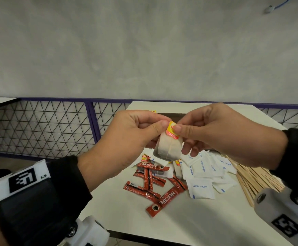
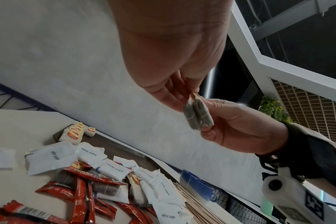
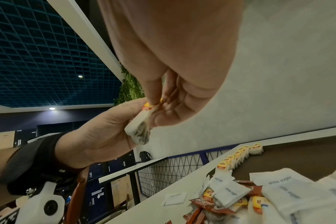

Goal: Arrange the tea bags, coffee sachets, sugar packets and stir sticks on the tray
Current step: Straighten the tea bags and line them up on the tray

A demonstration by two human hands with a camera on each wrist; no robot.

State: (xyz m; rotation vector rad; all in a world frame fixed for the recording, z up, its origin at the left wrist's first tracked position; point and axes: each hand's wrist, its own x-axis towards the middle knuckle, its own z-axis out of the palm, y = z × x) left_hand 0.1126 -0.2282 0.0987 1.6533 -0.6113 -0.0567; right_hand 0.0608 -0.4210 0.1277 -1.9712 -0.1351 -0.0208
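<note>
Tea bag with yellow-red tag held up above pile. Red coffee sachets, white sugar packets, wooden stir sticks loose below; tea bags row on tray.

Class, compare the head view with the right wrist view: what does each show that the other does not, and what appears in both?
Only the head view shows the wooden stir sticks fanned at the right of the table. Only the right wrist view shows the row of tea bags already lined up on the dark tray. Both show the left hand and right hand pinching one tea bag above the loose sugar packets and coffee sachets.
</note>
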